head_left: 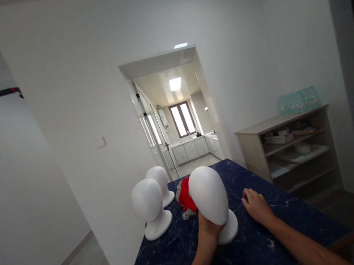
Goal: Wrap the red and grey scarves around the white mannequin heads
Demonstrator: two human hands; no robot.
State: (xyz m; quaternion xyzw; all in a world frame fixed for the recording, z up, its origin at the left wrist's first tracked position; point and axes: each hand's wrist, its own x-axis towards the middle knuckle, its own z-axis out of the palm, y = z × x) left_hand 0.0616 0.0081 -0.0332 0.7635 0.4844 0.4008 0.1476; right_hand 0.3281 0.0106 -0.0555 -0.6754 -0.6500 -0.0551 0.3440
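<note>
Three white foam mannequin heads stand on a dark blue marbled table (264,247). My left hand (208,229) grips the nearest head (208,199) from behind at its neck, above its round base. My right hand (256,205) lies flat on the tabletop just to the right of that head, fingers together, holding nothing. A red and grey knitted hat (186,198) lies behind the held head. Two more heads stand to the left, one near (148,203) and one farther back (160,181).
A grey open shelf unit (290,149) with trays and boxes stands against the right wall, with plastic-wrapped packs (297,100) on top. A doorway (176,120) behind the table leads to a lit kitchen. White wall is at the left, and the table's left edge drops to the floor.
</note>
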